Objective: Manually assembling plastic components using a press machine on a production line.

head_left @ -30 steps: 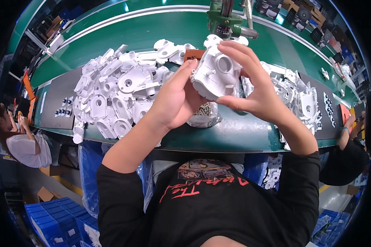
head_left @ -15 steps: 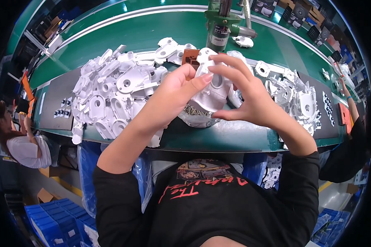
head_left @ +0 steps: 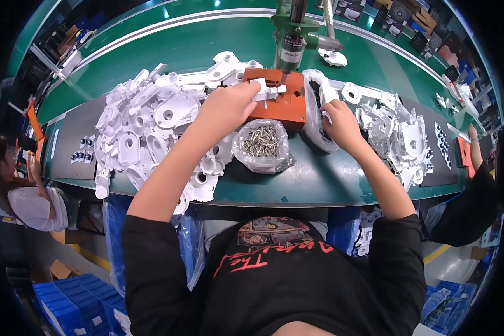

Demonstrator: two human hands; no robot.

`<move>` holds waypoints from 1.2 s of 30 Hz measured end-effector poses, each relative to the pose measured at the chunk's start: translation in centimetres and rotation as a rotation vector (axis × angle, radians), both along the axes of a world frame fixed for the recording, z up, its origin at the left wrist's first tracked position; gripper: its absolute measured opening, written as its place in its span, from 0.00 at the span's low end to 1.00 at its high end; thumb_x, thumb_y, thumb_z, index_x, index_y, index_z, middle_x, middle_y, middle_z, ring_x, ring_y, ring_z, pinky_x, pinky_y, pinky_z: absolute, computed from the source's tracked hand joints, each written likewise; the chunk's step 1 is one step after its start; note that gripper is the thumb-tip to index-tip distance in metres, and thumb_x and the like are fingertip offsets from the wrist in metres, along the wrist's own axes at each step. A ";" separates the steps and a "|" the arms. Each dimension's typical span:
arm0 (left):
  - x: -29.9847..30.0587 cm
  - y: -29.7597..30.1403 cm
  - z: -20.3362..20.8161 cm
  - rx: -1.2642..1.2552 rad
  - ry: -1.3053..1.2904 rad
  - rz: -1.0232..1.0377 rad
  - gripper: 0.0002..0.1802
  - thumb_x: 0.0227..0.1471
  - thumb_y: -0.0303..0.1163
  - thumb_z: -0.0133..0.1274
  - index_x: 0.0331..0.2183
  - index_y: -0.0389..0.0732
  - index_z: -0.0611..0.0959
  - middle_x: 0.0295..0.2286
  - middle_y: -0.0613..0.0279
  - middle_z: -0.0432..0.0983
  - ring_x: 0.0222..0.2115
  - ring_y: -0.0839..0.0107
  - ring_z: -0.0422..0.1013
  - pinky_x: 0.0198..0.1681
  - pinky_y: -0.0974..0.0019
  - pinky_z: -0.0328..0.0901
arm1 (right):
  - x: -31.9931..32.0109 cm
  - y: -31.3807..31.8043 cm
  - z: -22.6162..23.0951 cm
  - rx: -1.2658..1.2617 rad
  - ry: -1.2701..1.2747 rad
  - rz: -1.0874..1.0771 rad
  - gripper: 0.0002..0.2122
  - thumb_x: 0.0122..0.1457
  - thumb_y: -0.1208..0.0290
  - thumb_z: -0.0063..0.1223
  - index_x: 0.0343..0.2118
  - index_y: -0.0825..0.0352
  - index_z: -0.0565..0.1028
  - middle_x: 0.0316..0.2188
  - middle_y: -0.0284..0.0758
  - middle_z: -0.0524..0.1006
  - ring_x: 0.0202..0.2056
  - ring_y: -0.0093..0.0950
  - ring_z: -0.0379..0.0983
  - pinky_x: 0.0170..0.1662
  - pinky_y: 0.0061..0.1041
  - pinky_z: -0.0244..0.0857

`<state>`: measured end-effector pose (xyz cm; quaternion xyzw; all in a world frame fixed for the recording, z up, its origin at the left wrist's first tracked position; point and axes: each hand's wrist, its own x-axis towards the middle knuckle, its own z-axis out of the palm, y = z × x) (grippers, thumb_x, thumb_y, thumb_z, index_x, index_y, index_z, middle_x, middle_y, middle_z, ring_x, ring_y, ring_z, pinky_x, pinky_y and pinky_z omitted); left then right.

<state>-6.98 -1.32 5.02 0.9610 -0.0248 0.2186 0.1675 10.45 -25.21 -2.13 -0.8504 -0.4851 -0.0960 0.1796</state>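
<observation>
My left hand is closed on a white plastic part, its fingers wrapped over the left end. The part lies against the top of an orange fixture block, below the tip of a green press-like tool. At the block's right stands a clear plastic bag with small black pieces inside. My right hand is at this bag, fingers bent together at its right edge. Something whitish shows at those fingertips; part or bag film, I cannot make out. A bag of metal screws sits before the block.
A large heap of white plastic parts lies to the left, another white heap to the right. Dark mats with small black pieces flank them. One white part rests behind the tool. Co-workers sit at both sides.
Both hands held a white housing up in front of the block. They have parted: the left moved left with a white part at the block, the right lowered to the bag of black pieces.
</observation>
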 end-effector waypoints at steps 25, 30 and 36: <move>5.9 1.5 -5.3 0.161 0.175 -0.087 0.15 0.48 0.26 0.46 0.41 0.38 0.70 0.47 0.44 0.63 0.46 0.41 0.62 0.49 0.54 0.61 | 2.3 0.2 -0.5 -0.531 0.310 0.071 0.06 0.39 0.75 0.50 0.23 0.70 0.73 0.22 0.43 0.75 0.29 0.41 0.72 0.35 0.34 0.65; 6.0 2.0 -5.1 0.171 0.145 -0.162 0.14 0.48 0.25 0.45 0.40 0.37 0.70 0.46 0.44 0.65 0.47 0.49 0.63 0.52 0.56 0.58 | 2.7 -0.1 -0.7 -0.414 0.435 0.075 0.07 0.44 0.77 0.46 0.28 0.71 0.73 0.25 0.45 0.74 0.31 0.41 0.72 0.35 0.33 0.64; 6.2 2.4 -6.3 0.077 -0.024 -0.231 0.08 0.50 0.29 0.45 0.34 0.38 0.69 0.33 0.43 0.71 0.33 0.47 0.69 0.35 0.52 0.65 | 4.1 0.7 1.7 -0.120 0.481 0.145 0.10 0.50 0.78 0.42 0.34 0.71 0.73 0.30 0.45 0.74 0.33 0.36 0.70 0.37 0.29 0.63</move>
